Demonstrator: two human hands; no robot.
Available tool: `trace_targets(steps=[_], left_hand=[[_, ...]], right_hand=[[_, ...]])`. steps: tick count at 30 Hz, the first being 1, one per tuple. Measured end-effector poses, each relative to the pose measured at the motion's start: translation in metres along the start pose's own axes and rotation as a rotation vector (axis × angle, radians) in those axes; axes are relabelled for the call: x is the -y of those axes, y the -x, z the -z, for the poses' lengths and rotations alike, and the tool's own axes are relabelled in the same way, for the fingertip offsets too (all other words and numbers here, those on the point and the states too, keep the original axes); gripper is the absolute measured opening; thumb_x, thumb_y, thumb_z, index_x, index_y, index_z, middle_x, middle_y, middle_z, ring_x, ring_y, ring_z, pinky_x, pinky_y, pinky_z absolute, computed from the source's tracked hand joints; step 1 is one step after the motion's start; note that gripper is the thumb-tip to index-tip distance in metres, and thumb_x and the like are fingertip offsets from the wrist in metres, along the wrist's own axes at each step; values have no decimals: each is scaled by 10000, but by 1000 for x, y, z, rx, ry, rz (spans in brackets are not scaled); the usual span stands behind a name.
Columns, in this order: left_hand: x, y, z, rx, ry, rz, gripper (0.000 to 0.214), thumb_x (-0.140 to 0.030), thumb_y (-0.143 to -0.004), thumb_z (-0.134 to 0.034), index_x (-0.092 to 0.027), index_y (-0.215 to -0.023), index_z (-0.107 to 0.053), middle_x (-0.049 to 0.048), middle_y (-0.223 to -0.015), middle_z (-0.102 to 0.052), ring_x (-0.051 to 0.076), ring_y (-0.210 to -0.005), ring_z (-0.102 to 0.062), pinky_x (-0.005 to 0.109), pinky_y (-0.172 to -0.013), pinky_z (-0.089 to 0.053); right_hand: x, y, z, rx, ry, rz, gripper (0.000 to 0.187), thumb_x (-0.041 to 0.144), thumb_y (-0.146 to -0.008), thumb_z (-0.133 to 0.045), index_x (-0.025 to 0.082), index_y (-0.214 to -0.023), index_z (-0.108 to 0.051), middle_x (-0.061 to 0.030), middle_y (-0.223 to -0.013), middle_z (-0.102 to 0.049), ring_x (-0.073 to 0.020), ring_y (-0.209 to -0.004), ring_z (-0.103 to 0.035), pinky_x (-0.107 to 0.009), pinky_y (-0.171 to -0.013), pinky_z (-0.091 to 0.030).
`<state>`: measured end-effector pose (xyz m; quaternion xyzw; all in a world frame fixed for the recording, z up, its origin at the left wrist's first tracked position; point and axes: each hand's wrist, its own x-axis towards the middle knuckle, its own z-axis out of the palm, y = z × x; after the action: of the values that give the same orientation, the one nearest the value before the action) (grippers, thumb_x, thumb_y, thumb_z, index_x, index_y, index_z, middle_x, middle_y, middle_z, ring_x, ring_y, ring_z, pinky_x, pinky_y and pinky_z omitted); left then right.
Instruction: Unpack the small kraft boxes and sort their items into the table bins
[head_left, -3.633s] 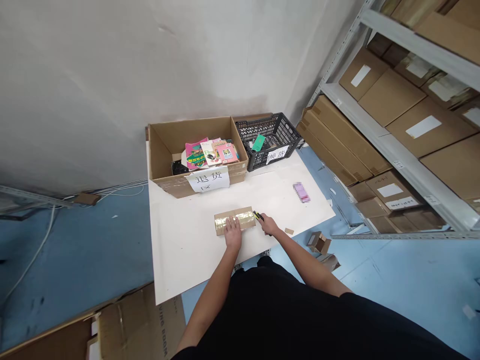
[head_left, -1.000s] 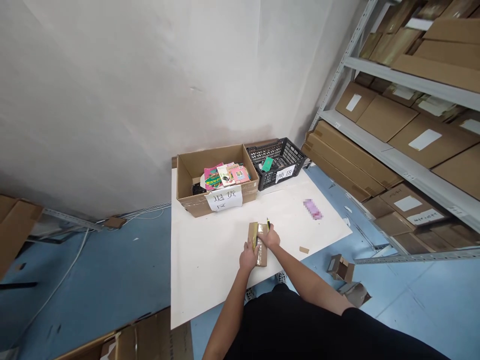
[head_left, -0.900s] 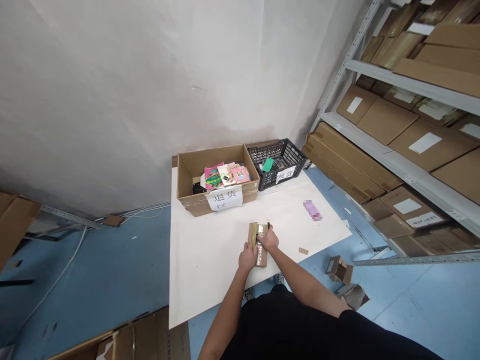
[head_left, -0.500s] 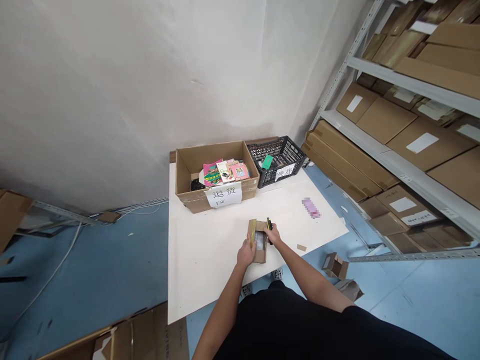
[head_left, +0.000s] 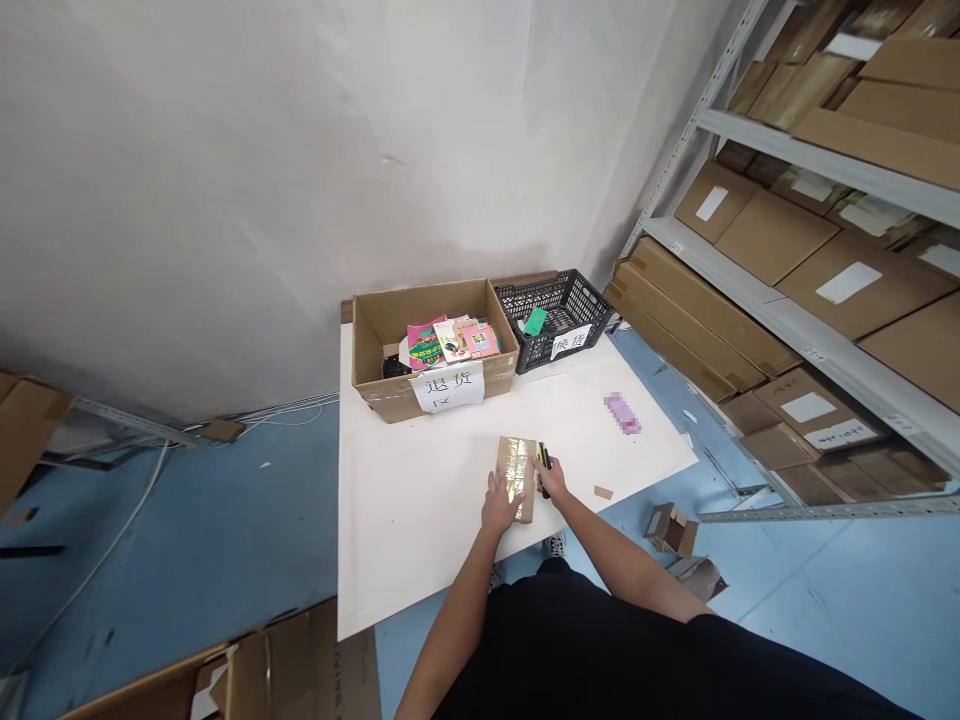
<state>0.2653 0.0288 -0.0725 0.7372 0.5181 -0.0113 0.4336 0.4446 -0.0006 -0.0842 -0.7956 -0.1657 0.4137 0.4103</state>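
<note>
A small taped cardboard parcel [head_left: 517,464] lies flat on the white table [head_left: 420,500], near its front edge. My left hand [head_left: 500,503] rests on the parcel's near end with fingers spread flat, pressing it down. My right hand [head_left: 553,482] is closed round a black and yellow utility knife [head_left: 543,459], held right beside the parcel's right side.
At the table's back stand an open cardboard box [head_left: 375,345] of colourful booklets with a paper label and a black plastic crate [head_left: 581,305] holding a green item. A pink object [head_left: 622,412] and a cardboard scrap [head_left: 603,492] lie to the right. Shelves of cartons [head_left: 787,240] fill the right; small boxes [head_left: 664,525] lie on the blue floor.
The parcel, earlier lying lengthwise across, was turned and its flap lifted by my left hand; now it lies flat again under my left palm, and the knife hand has shifted to its right side.
</note>
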Motion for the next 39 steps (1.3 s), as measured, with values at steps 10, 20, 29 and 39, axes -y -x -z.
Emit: trace_targets(steps=[10, 20, 29, 39], left_hand=[[73, 26, 49, -199, 181, 101, 635, -556, -1061, -341, -234, -1591, -477, 73, -1691, -408, 284, -1584, -339, 451, -1252, -366], [91, 20, 18, 28, 412, 134, 578, -515, -974, -567, -158, -1421, -652, 115, -1381, -722, 289, -1300, -674, 374, -1099, -527], [56, -14, -6, -152, 501, 314, 593, -411, -1055, -420, -185, -1603, -425, 120, -1445, -683, 268, -1326, -659, 367, -1100, -537], [82, -12, 70, -419, 262, 99, 759, -233, -926, -485, -232, -1663, -304, 75, -1724, -347, 241, -1522, -446, 368, -1222, -425]], right_hand=[[6, 17, -29, 131, -36, -18, 366, 590, -921, -591, 224, -904, -582, -47, -860, -736, -187, -774, -716, -242, -642, -537], [-5, 25, -31, 126, 104, -79, 344, 570, -901, -644, 227, -883, -615, -81, -929, -761, -252, -939, -742, -291, -749, -553], [33, 19, 6, 207, -246, -6, 387, 595, -843, -718, 228, -899, -611, -116, -946, -798, -282, -966, -775, -352, -779, -604], [18, 56, -56, 378, -174, 71, 451, 564, -796, -800, 239, -1098, -718, -69, -1175, -782, -269, -1261, -672, -383, -1090, -507]])
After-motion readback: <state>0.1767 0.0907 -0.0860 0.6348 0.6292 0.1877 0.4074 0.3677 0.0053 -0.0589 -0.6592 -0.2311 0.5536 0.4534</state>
